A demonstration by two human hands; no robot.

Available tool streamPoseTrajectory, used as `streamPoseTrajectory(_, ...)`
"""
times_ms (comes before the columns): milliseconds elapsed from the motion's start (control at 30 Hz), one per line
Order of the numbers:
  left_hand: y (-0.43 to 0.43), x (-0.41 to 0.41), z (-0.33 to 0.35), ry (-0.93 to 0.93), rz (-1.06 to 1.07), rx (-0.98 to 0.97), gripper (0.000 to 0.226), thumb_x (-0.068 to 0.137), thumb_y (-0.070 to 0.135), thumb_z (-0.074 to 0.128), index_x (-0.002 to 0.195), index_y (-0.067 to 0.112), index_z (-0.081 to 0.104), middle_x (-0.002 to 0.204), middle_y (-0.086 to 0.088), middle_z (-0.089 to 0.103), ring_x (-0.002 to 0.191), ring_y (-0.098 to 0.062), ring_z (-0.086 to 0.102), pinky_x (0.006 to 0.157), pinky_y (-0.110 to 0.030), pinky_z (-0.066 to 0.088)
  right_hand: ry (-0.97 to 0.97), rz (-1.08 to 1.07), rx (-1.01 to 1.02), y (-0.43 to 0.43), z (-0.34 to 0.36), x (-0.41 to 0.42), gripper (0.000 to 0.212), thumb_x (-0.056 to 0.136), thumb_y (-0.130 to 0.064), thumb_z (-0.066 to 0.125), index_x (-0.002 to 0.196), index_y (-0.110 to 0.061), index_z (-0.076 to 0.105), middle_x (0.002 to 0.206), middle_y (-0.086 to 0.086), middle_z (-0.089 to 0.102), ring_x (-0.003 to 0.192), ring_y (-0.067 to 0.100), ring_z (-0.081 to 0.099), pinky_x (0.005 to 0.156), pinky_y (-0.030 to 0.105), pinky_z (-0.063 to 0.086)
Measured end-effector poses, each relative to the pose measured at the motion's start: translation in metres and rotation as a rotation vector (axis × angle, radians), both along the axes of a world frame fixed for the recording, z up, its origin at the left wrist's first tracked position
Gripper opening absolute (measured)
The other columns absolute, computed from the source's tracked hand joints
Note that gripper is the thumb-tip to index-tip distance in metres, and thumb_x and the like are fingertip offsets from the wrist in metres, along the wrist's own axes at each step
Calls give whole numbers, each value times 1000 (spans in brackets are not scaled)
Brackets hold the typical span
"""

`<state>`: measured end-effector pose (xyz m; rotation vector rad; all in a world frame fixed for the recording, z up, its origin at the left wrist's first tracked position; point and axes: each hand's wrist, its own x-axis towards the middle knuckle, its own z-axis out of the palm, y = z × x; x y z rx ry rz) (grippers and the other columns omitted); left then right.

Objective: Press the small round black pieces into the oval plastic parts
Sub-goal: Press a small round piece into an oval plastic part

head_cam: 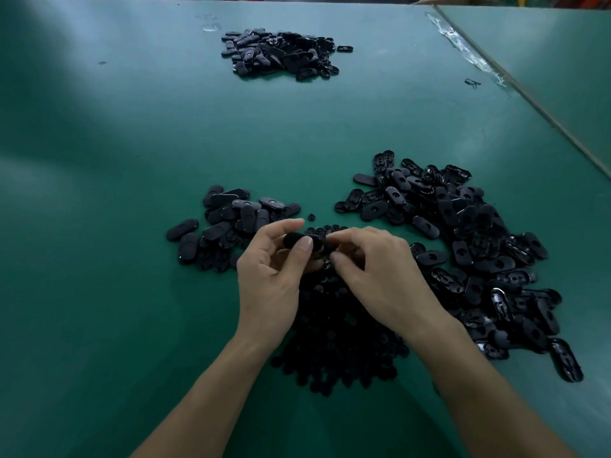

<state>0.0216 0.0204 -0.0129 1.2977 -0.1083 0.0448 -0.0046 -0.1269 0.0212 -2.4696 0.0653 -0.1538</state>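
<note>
Left hand [274, 272] pinches an oval plastic part [299, 241]; right hand [373, 269], fingers curled, contents hidden, meets its end, seemingly mid-insertion, needing firm pressure.

A smooth dark green table mat [297, 133] fills the view, and a thin tan strip [529, 98] runs diagonally down its right side. A crinkled band of clear tape [463, 44] lies just beside that strip, with a small dark bent scrap [472, 83] near its lower end. A short clear tape patch [211, 27] sticks to the mat at the far edge.
</note>
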Motion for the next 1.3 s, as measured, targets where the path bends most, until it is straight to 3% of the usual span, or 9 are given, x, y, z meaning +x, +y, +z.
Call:
streamPoseTrajectory(100,-2,-1,0,18,-19,-34,24,100,6,59,113,26,63,95,0,68,91,-23,76,72,-28,61,88,41,-197,0,-5,-2,33,94,-39,64,126,-32,65,105,-9,56,111,12,47,88,24,37)
streamPoseTrajectory(200,-2,-2,0,18,-36,-41,28,100,3,58,117,26,58,94,7,66,88,-26,76,72,-28,61,45,13,-159,2,-8,-5,19,96,-32,63,113,-29,72,100,-8,56,106,12,49,83,21,34)
streamPoseTrajectory(333,-1,-1,0,30,-49,-26,39,95,-2,64,124,24,53,94,0,65,86,-26,76,70,-27,61,38,-11,-184,3,-11,-3,17,98,-29,60,108,-26,73,98,-6,58,102,13,49,80,23,35)
streamPoseTrajectory(567,0,-1,3,35,-30,24,26,92,-2,68,108,13,54,84,1,73,76,-17,74,64,-23,58,47,-4,-166,0,-9,-2,17,94,-33,67,109,-25,70,97,-9,57,98,10,52,82,23,41)
streamPoseTrajectory(700,-1,-1,3,39,-45,3,15,95,1,64,104,12,59,85,5,72,85,-19,75,68,-26,60,25,-19,-196,-3,-9,-6,17,91,-36,70,104,-25,71,98,-9,53,101,10,47,84,19,33)
streamPoseTrajectory(967,0,-1,1,17,-40,25,18,97,0,62,106,16,59,89,6,69,85,-20,76,68,-26,60,33,-35,-216,-3,-10,-6,13,98,-32,61,101,-24,71,96,-8,55,99,12,48,82,20,33)
streamPoseTrajectory(1067,0,0,1,19,-14,39,27,96,1,65,112,21,57,91,0,70,80,-18,75,65,-22,58,-29,-42,-149,-1,-9,-7,10,100,-27,57,99,-21,66,90,-9,58,90,12,53,80,24,40)
streamPoseTrajectory(1167,0,1,1,19,-9,62,29,94,2,67,113,20,55,87,5,73,76,-13,73,64,-19,56,-70,-46,-7,1,-5,-6,8,101,-23,57,96,-21,63,76,-14,58,71,6,55,64,20,43)
streamPoseTrajectory(1300,1,0,0,-5,-30,90,21,94,3,67,105,20,63,87,4,74,77,-12,73,64,-20,56,-117,-63,203,3,2,-8,6,94,-16,68,92,-22,71,76,-15,66,76,1,62,64,7,44)
